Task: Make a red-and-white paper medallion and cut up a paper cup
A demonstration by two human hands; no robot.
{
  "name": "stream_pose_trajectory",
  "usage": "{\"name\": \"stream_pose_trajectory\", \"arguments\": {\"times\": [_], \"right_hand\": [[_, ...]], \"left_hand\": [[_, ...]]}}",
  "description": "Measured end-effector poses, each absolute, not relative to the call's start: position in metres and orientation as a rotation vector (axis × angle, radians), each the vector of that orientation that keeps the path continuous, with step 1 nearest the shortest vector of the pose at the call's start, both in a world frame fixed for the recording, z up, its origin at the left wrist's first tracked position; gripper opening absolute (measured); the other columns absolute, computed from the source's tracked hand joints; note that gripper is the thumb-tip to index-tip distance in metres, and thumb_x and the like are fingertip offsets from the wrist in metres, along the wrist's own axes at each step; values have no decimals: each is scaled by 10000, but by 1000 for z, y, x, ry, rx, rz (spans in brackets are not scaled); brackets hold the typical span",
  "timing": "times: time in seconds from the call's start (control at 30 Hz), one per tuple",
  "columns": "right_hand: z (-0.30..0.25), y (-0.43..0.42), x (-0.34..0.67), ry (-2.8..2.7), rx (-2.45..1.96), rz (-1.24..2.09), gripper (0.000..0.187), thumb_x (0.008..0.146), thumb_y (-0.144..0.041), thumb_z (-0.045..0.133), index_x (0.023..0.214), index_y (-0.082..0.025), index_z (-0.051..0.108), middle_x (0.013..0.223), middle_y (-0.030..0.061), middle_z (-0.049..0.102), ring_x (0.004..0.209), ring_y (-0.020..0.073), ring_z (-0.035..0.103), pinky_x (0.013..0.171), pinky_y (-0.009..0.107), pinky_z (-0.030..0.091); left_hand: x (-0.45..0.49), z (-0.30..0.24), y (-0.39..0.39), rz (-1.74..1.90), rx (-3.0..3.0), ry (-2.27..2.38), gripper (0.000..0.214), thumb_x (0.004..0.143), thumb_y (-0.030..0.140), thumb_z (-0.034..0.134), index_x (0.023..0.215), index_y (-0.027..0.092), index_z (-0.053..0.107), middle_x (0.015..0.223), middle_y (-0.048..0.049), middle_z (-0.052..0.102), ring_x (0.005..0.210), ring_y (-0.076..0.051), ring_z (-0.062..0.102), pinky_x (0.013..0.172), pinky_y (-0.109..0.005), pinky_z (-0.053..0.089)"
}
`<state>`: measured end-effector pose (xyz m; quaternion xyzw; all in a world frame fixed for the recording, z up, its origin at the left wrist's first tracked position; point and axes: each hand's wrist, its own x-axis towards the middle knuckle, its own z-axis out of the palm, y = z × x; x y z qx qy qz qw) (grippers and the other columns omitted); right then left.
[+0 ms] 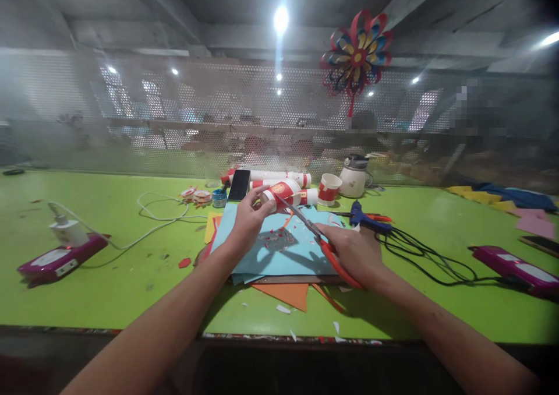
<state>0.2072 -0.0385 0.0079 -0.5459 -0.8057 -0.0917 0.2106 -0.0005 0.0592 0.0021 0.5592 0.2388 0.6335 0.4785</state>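
Observation:
My left hand (254, 214) grips a red and white paper cup (279, 193), tilted on its side above the blue paper. In my right hand (349, 244) are scissors (329, 255) with orange-red handles, my fingers wrapped about the grips. Their blades point up and left and reach the cup's side; whether they are parted I cannot tell. Small white and red paper scraps (279, 239) lie on the light blue paper sheets (253, 255) below. Behind the held cup are stacked red and white paper cups (309, 196).
A phone (239, 185), blue jar (219, 197), another cup (329, 190) and a kettle-like jug (353, 176) stand behind. A blue glue gun (364, 217) with black cable lies at right. Purple power strips (65, 260) sit at both sides. Orange paper (286, 295) pokes out in front.

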Motion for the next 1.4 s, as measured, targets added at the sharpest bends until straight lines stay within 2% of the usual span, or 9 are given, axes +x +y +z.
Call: {"name": "stream_pose_trajectory", "arguments": {"times": [0.17,0.3,0.4,0.5,0.8,1.17,1.4], "right_hand": [[10,-41,206,-2228,-1557,-238,391,825,-126,427,1173,-178,598,930,89,716,805,226,645,688,279,442],[11,-41,206,-2226,-1598,-260,371,814,-121,442,1137,-176,616,900,85,714,776,218,640,666,270,431],[10,-39,207,-2230,-1598,-266,360,820,-132,459,1141,-181,613,961,93,708,835,224,637,703,272,434],[9,-35,209,-2233,-1581,-216,362,826,-139,466,1156,-186,607,1018,97,698,892,227,632,746,274,439],[7,-30,213,-2235,-1443,61,318,858,-183,430,1112,-195,622,1080,82,688,955,249,635,808,322,458],[8,-35,212,-2238,-1551,-54,355,832,-142,441,1126,-202,630,982,81,721,878,244,657,723,276,444],[6,-35,208,-2244,-1592,-43,308,855,-174,433,1100,-190,620,1004,95,708,897,258,645,731,298,439]], "left_hand": [[1,3,58,1558,1343,593,453,674,262,711,1102,185,587,1023,-60,631,895,-193,611,801,-341,501],[0,11,55,1477,1257,580,425,703,289,674,1098,169,572,1054,-87,626,900,-207,623,785,-376,521],[-3,13,56,1369,1205,605,369,697,278,674,1014,108,592,914,-119,655,766,-214,648,712,-418,543],[-5,13,58,1328,1168,634,328,654,218,716,926,75,600,785,-110,658,669,-195,645,692,-413,548],[-2,11,56,1360,1117,590,305,664,171,731,916,85,584,840,-121,662,748,-207,661,768,-417,544],[-1,8,59,1359,1117,571,328,644,180,750,907,85,580,859,-120,655,749,-203,656,750,-399,539],[-4,11,58,1342,1104,570,230,696,205,688,868,107,572,817,-95,658,737,-196,654,715,-385,542]]}}
